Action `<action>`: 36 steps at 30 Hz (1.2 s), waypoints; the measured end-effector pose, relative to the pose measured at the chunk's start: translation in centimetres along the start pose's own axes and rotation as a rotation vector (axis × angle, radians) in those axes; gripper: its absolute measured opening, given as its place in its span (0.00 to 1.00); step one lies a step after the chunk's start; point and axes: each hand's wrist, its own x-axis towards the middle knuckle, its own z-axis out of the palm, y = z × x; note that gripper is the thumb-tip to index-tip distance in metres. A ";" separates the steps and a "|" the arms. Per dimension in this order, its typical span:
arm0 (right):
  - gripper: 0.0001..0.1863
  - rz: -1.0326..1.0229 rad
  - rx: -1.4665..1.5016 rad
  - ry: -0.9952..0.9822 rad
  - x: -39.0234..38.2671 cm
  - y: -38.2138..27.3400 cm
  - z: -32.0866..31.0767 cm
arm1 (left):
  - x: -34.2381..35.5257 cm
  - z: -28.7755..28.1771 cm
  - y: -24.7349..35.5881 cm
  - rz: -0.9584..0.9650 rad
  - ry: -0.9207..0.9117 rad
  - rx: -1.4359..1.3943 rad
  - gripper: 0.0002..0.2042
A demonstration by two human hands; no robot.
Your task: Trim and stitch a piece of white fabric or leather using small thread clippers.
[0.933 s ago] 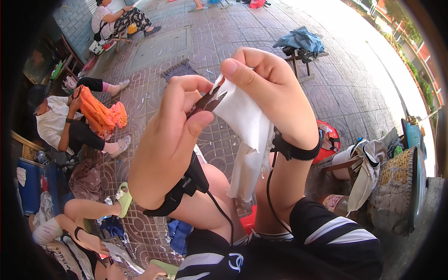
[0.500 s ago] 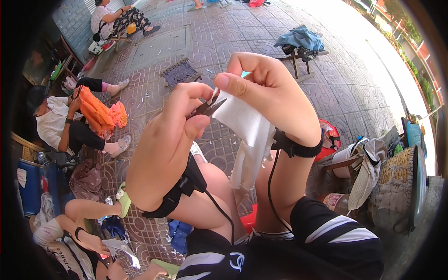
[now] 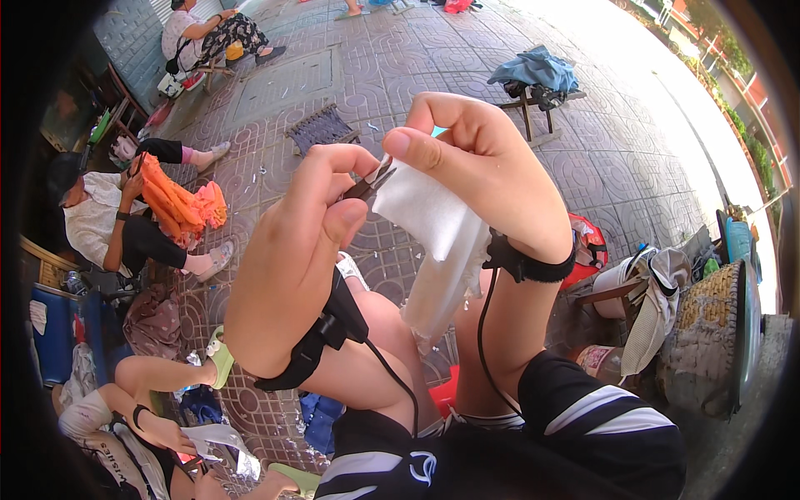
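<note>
In front of me my left hand (image 3: 287, 242) is closed around a pair of small dark snips (image 3: 363, 187), pinched between thumb and fingers. Their handles are hidden in my palm. The blades come together at the upper edge of a white piece of cloth (image 3: 417, 208). My right hand (image 3: 492, 167) pinches that edge between thumb and forefinger, just beside the blade tips. From there the cloth hangs down over my lap, with a ragged, frayed lower part. Black straps with cables circle both wrists.
On the left a seated person handles orange cloth (image 3: 171, 200); below, another person holds white cloth (image 3: 221, 442). A woven stool (image 3: 321, 132) and a stool with blue clothing (image 3: 537, 71) stand ahead. At right are a wicker basket (image 3: 708, 325) and a bottle (image 3: 602, 360).
The snips' blades, spread apart before, have come together at the cloth's edge. The hanging cloth has swung slightly left. Both hands stay nearly in place.
</note>
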 end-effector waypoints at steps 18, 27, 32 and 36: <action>0.13 -0.111 0.097 0.077 0.5 0.5 0.5 | 0.3 0.2 -0.4 0.058 0.062 -0.051 0.12; 0.13 -0.191 0.158 0.121 0.7 0.7 0.8 | 0.6 0.3 -0.4 0.066 0.072 -0.044 0.12; 0.12 -0.187 0.303 0.105 0.7 0.5 0.9 | 0.7 0.3 -0.6 0.066 0.061 -0.070 0.13; 0.15 -0.159 0.300 0.107 0.7 0.3 1.0 | 0.6 0.4 -0.7 0.075 0.071 -0.094 0.13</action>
